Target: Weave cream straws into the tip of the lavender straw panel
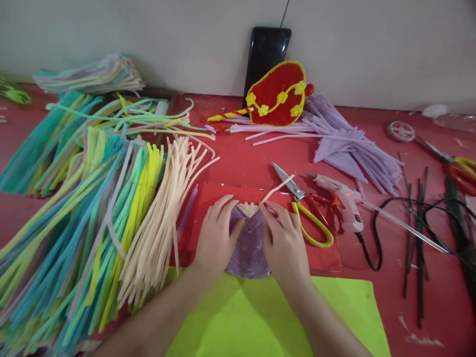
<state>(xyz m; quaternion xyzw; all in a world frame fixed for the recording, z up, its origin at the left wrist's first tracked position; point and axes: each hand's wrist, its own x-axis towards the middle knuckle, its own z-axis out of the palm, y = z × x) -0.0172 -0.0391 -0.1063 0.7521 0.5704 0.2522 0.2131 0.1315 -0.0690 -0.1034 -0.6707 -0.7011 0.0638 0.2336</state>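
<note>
A fan-shaped purple pipe-cleaner piece (pixel 247 255) lies in front of me, its far tip built from cream pipe cleaners in a V pattern. My left hand (pixel 218 230) curls over its left edge, thumb resting on the purple surface. On the right edge, my right hand (pixel 285 237) has its fingers closed near the tip, where a loose cream pipe cleaner (pixel 279 187) sticks out up and to the right. The right fingertips partly hide where that strip meets the piece. Scissors with yellow and red handles (pixel 314 228) lie open just beyond my right hand.
Bundles of coloured pipe cleaners (pixel 92 213) fill the left side. Purple pipe cleaners (pixel 345 141) lie behind. A red fan ornament (pixel 278 94) leans on a black phone (pixel 266 54). A pink glue gun (pixel 349 208) trails its cable at right. Green felt (pixel 260 322) lies nearest me.
</note>
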